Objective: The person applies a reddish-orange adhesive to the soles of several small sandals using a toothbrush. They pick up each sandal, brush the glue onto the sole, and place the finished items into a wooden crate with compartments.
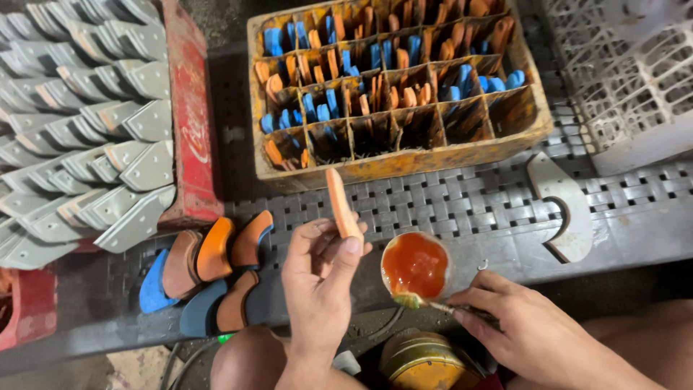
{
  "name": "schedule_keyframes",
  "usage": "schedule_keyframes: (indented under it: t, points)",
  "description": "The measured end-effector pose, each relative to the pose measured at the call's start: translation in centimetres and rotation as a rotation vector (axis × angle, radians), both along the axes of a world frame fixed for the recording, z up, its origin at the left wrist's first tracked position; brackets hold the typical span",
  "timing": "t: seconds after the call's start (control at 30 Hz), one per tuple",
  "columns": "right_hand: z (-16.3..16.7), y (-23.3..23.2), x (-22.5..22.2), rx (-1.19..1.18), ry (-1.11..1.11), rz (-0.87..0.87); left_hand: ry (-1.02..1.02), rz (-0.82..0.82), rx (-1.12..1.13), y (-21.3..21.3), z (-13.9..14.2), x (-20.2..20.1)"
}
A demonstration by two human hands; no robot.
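- Left hand [317, 271] holds a flat orange piece [342, 204] upright btw thumb and fingers; piece is long, thin, rounded at the top, matt surface. It stands just above the hand, at centre of view.
- Right hand [523, 328] at 5 o'clock grips a thin brush [433, 305]; brush tip, w/ greenish-yellow bristles, touches the rim of a small round tin [415, 266].
- Tin is filled w/ glossy orange-red liquid, thick like glue or paint; it sits just right of the left hand.
- Bench [447, 202] is dark grey w/ a woven, lattice-like surface, dusty.
- At 12 o'clock: yellow plastic crate [404, 160] w/ square compartments, worn and stained; inside stand many orange and blue flat pieces on edge.
- At 8 o'clock on the bench: a loose group of curved pieces [209, 274], orange, brown and blue, overlapping each other.
- At 9–10 o'clock: red crate [189, 115] w/ white label script on its side, full of grey metal blades [86, 144] stacked in rows, dull finish, w/ small rivet holes.
- At 3 o'clock: one grey curved blade [563, 202] lies flat on the bench.
- At 1–2 o'clock: white plastic basket [628, 72], open mesh, dirty.
- At 6 o'clock, under the hands: round yellow-brown metal can [422, 361].
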State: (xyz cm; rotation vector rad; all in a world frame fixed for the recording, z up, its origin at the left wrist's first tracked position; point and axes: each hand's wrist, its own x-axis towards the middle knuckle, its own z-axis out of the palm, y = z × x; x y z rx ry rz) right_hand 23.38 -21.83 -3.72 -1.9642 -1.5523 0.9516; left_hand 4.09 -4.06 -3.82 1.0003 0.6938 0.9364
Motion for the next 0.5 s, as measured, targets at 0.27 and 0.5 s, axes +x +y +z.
schedule_keyframes:
  t: [0.27, 0.5]
  points:
    - [1.1, 0.2, 1.3, -0.041, 0.233, 0.099, 0.025, -0.014, -0.053, 0.3, -0.2, 0.0]
    - [3.0, -1.2, 6.5, 0.073, 0.642, -0.525, -0.172, -0.141, -0.331, -0.5, -1.7, 0.7]
